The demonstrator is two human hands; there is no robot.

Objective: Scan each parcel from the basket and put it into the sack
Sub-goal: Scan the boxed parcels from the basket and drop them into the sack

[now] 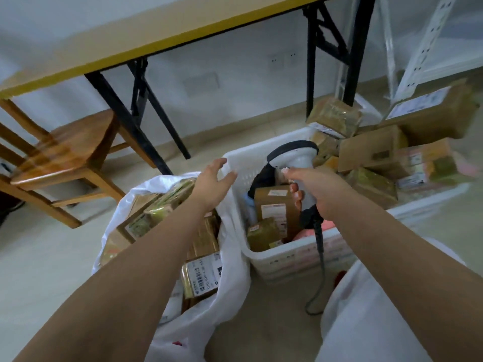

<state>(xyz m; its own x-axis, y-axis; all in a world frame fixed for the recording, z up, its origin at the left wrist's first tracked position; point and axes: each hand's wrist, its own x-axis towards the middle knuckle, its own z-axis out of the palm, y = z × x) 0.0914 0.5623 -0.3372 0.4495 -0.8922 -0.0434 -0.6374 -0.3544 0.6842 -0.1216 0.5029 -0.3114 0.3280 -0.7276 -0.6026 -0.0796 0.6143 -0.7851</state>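
Observation:
A white plastic basket stands on the floor in the middle and holds a few brown taped parcels. To its left a white sack gapes open, packed with several brown parcels. My left hand hovers empty with fingers spread over the gap between the sack's mouth and the basket's left rim. My right hand grips a grey handheld scanner above the basket, head pointing away and down; its black cable hangs to the floor.
A pile of brown parcels lies on the floor at the right beside white metal shelving. A yellow-edged folding table with black legs stands behind. A wooden chair is at the left. White clothing fills the lower right.

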